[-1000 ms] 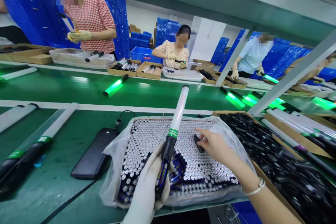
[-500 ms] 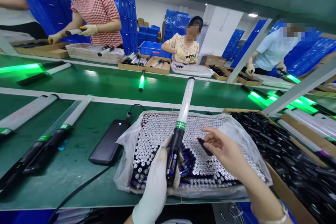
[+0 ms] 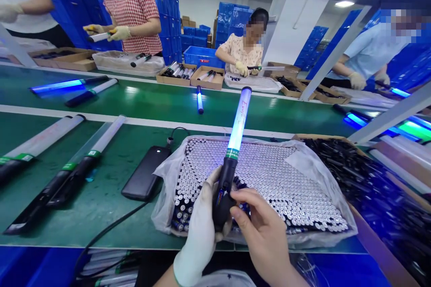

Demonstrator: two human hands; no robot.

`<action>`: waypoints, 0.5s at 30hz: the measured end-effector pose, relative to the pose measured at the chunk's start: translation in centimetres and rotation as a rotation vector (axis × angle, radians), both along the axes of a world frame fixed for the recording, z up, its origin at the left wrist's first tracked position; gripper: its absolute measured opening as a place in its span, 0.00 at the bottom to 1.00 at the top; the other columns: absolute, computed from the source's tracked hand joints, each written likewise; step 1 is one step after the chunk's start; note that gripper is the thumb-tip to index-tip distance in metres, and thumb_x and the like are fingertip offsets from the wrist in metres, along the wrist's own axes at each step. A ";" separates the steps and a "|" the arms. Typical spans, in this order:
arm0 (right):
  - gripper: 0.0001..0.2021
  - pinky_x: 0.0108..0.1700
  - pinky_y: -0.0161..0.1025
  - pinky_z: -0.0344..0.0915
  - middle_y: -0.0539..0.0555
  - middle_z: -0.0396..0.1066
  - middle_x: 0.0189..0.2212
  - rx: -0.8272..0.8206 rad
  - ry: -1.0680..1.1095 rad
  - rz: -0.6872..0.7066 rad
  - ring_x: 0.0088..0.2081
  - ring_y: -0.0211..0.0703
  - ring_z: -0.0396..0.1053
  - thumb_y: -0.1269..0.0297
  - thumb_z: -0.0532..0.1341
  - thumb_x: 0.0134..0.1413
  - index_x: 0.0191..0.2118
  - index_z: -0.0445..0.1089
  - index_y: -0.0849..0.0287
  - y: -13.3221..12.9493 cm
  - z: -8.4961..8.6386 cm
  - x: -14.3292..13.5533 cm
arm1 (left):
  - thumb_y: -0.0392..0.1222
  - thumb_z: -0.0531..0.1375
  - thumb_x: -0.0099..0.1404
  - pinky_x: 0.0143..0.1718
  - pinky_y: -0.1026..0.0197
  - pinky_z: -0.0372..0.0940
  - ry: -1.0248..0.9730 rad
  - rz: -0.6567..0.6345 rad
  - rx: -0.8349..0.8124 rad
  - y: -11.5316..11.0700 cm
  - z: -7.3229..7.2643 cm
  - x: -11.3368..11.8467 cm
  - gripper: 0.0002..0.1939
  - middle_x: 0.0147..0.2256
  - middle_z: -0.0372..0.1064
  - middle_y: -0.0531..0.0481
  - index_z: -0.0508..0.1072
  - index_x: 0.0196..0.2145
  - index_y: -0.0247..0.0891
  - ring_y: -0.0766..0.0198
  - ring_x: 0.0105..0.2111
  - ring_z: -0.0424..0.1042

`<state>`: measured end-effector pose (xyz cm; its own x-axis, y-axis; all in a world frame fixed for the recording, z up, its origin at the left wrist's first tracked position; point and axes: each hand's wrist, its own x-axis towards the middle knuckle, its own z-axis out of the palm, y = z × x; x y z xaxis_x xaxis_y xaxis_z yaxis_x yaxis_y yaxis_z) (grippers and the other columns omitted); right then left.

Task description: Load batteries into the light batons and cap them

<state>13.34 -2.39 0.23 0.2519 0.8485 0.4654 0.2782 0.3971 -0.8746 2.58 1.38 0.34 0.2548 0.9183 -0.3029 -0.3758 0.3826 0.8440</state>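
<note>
My left hand (image 3: 198, 228), in a white glove, is closed around the black handle of a light stick (image 3: 239, 121). Its clear tube glows blue and points up and away from me, with red handwriting on it and a green band at its base. Bare, my right hand (image 3: 261, 228) pinches a black battery cover (image 3: 224, 210) against the handle's battery slot. Above the cover a bit of the batteries still shows; whether it is latched I cannot tell. Below both hands lies a plastic-lined tray of batteries (image 3: 269, 175), packed upright, a few lying loose near the front.
A box of black covers (image 3: 323, 157) stands right of the tray. On the left lie a black power bank (image 3: 144, 175) with a cable and several unlit light sticks (image 3: 72, 175). Beyond, a green conveyor (image 3: 151, 103) carries lit sticks. Gloved co-workers stand across it.
My right hand has brought the black cover from above the tray onto the handle. The held stick has turned from unlit to blue, and most lit sticks on the conveyor from green to blue.
</note>
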 end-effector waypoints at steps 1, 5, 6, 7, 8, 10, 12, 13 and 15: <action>0.09 0.43 0.41 0.70 0.52 0.74 0.36 -0.010 -0.012 0.007 0.40 0.44 0.71 0.66 0.63 0.58 0.42 0.75 0.44 0.1 0.1 0.2 | 0.64 0.50 0.66 0.16 0.72 0.58 -0.001 -0.001 0.012 0.0 -0.1 0.0 0.31 0.50 0.68 0.46 0.62 0.62 0.50 0.71 0.24 0.66; 0.06 0.39 0.41 0.70 0.52 0.73 0.32 -0.055 0.025 0.054 0.35 0.44 0.71 0.64 0.64 0.57 0.40 0.77 0.47 0.3 0.8 0.6 | 0.64 0.48 0.67 0.13 0.72 0.54 -0.003 -0.030 0.032 0.1 -0.5 0.1 0.31 0.44 0.71 0.47 0.59 0.63 0.50 0.74 0.18 0.59; 0.06 0.37 0.39 0.70 0.51 0.73 0.32 -0.057 0.054 0.065 0.34 0.42 0.70 0.64 0.64 0.56 0.40 0.77 0.48 0.3 0.8 0.7 | 0.64 0.48 0.67 0.13 0.72 0.53 -0.006 -0.038 0.032 0.1 -0.5 0.2 0.32 0.42 0.71 0.46 0.58 0.64 0.50 0.74 0.17 0.58; 0.06 0.36 0.37 0.69 0.51 0.72 0.31 -0.056 0.080 0.075 0.34 0.41 0.70 0.64 0.65 0.56 0.40 0.77 0.48 0.3 0.8 0.7 | 0.64 0.48 0.67 0.12 0.72 0.53 -0.013 -0.043 0.033 0.1 -0.6 0.2 0.33 0.40 0.72 0.46 0.57 0.64 0.49 0.73 0.17 0.58; 0.07 0.35 0.35 0.69 0.50 0.72 0.31 -0.055 0.099 0.086 0.34 0.40 0.70 0.64 0.65 0.56 0.40 0.77 0.47 0.4 0.7 0.8 | 0.64 0.48 0.67 0.13 0.72 0.53 -0.022 -0.044 0.030 0.1 -0.5 0.3 0.33 0.38 0.72 0.46 0.57 0.64 0.48 0.73 0.17 0.57; 0.07 0.35 0.33 0.68 0.50 0.72 0.31 -0.062 0.120 0.110 0.34 0.38 0.70 0.64 0.65 0.55 0.41 0.77 0.46 0.5 0.4 0.9 | 0.65 0.49 0.66 0.12 0.72 0.53 -0.036 -0.044 0.023 0.0 -0.4 0.3 0.34 0.36 0.71 0.47 0.57 0.65 0.47 0.73 0.16 0.56; 0.07 0.35 0.33 0.68 0.49 0.72 0.31 -0.072 0.127 0.131 0.33 0.38 0.70 0.63 0.65 0.55 0.41 0.76 0.46 0.5 0.2 1.1 | 0.64 0.49 0.66 0.12 0.72 0.52 -0.045 -0.045 0.028 -0.1 -0.2 0.3 0.34 0.35 0.72 0.47 0.57 0.65 0.47 0.74 0.15 0.54; 0.07 0.35 0.34 0.67 0.49 0.71 0.31 -0.075 0.125 0.140 0.33 0.38 0.69 0.63 0.65 0.56 0.41 0.76 0.46 0.6 0.1 1.2 | 0.64 0.49 0.66 0.11 0.72 0.52 -0.048 -0.047 0.028 -0.1 -0.1 0.2 0.34 0.35 0.72 0.47 0.57 0.64 0.47 0.75 0.14 0.54; 0.07 0.36 0.36 0.67 0.49 0.71 0.31 -0.087 0.092 0.144 0.34 0.40 0.69 0.62 0.65 0.56 0.42 0.76 0.45 0.7 0.0 1.4 | 0.65 0.49 0.66 0.11 0.72 0.51 -0.052 -0.049 0.019 -0.1 0.0 0.2 0.34 0.35 0.72 0.47 0.58 0.64 0.47 0.75 0.13 0.53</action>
